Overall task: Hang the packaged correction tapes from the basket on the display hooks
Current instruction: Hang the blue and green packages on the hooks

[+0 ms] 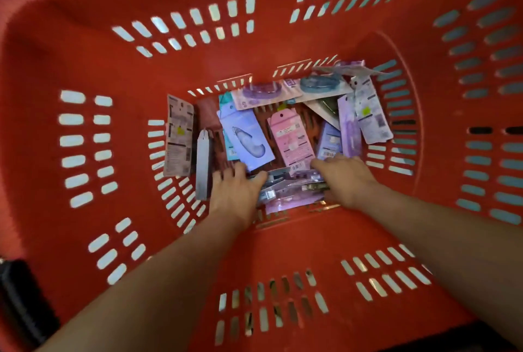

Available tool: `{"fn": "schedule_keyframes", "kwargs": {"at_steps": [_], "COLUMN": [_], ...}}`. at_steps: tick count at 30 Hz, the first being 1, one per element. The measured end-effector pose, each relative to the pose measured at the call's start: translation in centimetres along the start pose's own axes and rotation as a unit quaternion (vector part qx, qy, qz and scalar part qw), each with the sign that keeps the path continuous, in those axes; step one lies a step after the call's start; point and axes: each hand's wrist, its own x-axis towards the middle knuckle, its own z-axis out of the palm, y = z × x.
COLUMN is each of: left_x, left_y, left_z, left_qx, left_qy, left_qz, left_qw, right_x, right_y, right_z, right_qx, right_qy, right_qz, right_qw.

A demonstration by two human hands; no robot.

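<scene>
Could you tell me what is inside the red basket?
Loose packaged correction tapes lie in the basket; the left hand and right hand touch a pile at its near end. Anything under that pile is covered.

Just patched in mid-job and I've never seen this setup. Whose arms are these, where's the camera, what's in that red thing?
No machine here: a person works bare-handed, and the single picture comes from a camera on their head, looking down into a red basket. On its floor lie scattered packaged correction tapes. The left hand and right hand flank a loose bundle of packs by the near wall. Blur hides whether the fingers grip it. No display hooks show.
</scene>
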Motion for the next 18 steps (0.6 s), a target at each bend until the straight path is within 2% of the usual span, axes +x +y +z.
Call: {"fn": "schedule_keyframes", "kwargs": {"at_steps": [7,9,10,11,12,14,16,18], "left_x": [0.1,-0.6,-1.1,-1.7,-2.4,-3.8,-5.1,-6.6], "left_y": [-1.3,-1.9,-2.3,-2.7,-2.9,-2.9,-2.7,-2.2], "left_z": [-1.7,-3.4,-4.5,-5.8,-7.1,-9.1,-10.6,-12.0], "left_qx": [-0.081,-0.158,-0.252,-0.376,-0.499,-0.650,-0.753,-0.841], "left_qy": [-0.028,-0.027,-0.037,-0.051,-0.048,-0.003,0.033,0.022], "left_qz": [0.004,-0.017,-0.039,-0.066,-0.093,-0.133,-0.161,-0.184], "left_qw": [0.996,0.987,0.966,0.923,0.860,0.749,0.637,0.508], "right_x": [-1.4,-2.2,-2.8,-3.6,-4.6,-6.7,-8.9,-10.5], "right_y": [2.1,3.0,3.7,4.4,5.0,6.2,6.4,6.0], "right_z": [-4.7,-5.9,-6.5,-7.3,-7.9,-8.8,-9.5,-9.6], "right_qx": [0.188,0.257,0.298,0.344,0.393,0.491,0.602,0.691], "right_qy": [0.025,0.027,0.029,0.031,0.036,0.064,0.113,0.152], "right_qz": [0.000,-0.003,0.003,0.011,0.018,0.025,0.038,0.050], "right_qw": [0.982,0.966,0.954,0.938,0.919,0.869,0.790,0.705]}}
